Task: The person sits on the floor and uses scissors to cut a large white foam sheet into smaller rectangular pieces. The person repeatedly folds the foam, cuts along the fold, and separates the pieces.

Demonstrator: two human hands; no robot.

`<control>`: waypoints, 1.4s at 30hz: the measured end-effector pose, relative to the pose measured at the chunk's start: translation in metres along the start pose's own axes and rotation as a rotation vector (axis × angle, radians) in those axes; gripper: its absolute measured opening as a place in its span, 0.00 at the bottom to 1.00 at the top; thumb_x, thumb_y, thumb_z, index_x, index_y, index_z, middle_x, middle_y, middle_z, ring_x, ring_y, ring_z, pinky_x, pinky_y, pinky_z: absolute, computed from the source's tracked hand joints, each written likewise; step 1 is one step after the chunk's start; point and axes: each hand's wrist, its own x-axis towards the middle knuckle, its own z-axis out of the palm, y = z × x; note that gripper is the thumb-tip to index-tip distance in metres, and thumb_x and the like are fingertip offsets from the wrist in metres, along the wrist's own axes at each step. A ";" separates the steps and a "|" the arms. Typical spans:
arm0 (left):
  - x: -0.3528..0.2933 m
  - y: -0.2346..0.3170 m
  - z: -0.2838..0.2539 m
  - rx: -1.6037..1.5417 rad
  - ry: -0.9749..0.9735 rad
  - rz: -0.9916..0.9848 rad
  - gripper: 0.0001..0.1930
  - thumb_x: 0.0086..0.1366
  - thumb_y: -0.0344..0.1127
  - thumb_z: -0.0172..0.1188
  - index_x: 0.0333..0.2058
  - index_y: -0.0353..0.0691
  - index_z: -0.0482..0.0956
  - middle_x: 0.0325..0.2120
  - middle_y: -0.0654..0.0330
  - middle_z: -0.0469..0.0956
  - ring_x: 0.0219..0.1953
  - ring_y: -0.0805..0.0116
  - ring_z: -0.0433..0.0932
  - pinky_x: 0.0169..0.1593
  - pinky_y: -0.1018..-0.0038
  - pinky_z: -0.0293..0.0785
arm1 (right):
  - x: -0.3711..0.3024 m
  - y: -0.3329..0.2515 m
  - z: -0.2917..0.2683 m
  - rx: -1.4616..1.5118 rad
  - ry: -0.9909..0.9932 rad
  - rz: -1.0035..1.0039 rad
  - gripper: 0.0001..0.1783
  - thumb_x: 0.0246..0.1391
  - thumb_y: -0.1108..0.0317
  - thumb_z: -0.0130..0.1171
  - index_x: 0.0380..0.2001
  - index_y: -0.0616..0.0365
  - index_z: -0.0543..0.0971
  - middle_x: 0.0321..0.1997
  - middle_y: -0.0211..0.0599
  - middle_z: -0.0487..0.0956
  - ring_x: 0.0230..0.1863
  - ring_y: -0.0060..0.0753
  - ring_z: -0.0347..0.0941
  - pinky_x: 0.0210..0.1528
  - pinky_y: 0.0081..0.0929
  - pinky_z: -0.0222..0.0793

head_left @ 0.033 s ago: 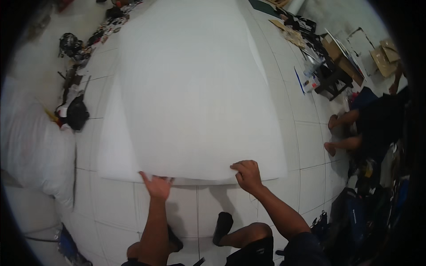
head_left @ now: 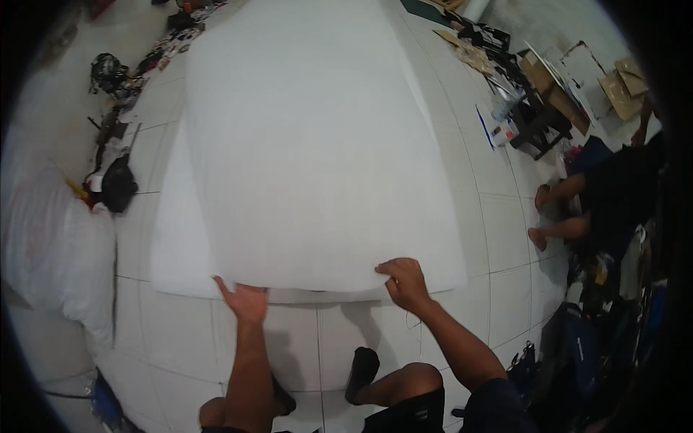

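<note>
Sheeting lay across floor tiles, its near edge pinched in the right hand while the left hand, thumb spread wide, rested fingers beneath, seemingly for even support.

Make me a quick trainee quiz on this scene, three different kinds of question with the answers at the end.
1. True or false: the right hand holds the near edge of the white sheet.
2. Multiple choice: which of these is at the left of the picture?
A) a bicycle
B) a large white sack
C) a ladder
3. Fill the gap: the left hand, thumb spread outward, reaches partly ____ the sheet's upper layer.

Key: 1. True. 2. B. 3. under.
</note>
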 end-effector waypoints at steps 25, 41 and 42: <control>0.095 0.027 -0.167 1.448 0.460 0.210 0.33 0.66 0.53 0.49 0.48 0.19 0.71 0.49 0.39 0.72 0.52 0.48 0.71 0.56 0.63 0.64 | 0.025 -0.045 0.146 -0.381 -0.199 -0.011 0.23 0.56 0.48 0.53 0.39 0.59 0.78 0.35 0.47 0.80 0.38 0.46 0.77 0.38 0.42 0.72; 0.117 0.009 -0.195 1.401 0.331 0.453 0.31 0.66 0.49 0.52 0.47 0.17 0.65 0.48 0.34 0.68 0.52 0.44 0.68 0.56 0.59 0.62 | -0.027 -0.058 0.124 -0.200 -0.191 -0.256 0.13 0.50 0.58 0.62 0.24 0.54 0.72 0.17 0.34 0.75 0.17 0.39 0.74 0.19 0.32 0.68; 0.118 0.007 -0.196 1.409 0.343 0.463 0.32 0.66 0.49 0.52 0.48 0.17 0.64 0.49 0.34 0.68 0.52 0.44 0.68 0.57 0.60 0.62 | -0.035 -0.061 0.124 -0.120 -0.217 -0.211 0.11 0.45 0.62 0.66 0.24 0.54 0.75 0.16 0.38 0.75 0.17 0.37 0.74 0.19 0.29 0.68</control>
